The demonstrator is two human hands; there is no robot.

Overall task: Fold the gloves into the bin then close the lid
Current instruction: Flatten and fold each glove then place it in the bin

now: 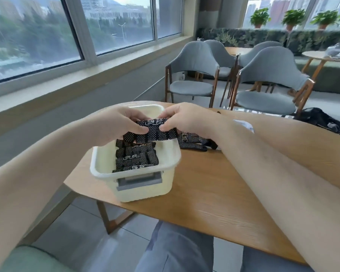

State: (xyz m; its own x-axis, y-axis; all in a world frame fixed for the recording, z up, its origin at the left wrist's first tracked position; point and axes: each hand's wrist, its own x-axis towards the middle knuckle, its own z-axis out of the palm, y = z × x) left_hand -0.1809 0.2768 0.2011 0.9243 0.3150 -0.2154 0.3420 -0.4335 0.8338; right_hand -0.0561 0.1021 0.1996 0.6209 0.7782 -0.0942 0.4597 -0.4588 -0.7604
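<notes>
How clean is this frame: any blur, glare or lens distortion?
Head view: soft daylight from the windows, no glare on the table; wide-angle lens bows the window frames and stretches the forearms; background and bin rim slightly blurred; the glove between left hand and right hand is sharp enough to show its dots.

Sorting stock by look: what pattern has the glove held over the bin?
The glove is black with white dots and a white mark; head view.

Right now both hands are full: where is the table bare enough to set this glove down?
Bare table runs right of the bin to the near edge. Crowded: loose gloves by the bin's far right corner; folded gloves fill its near half.
</notes>
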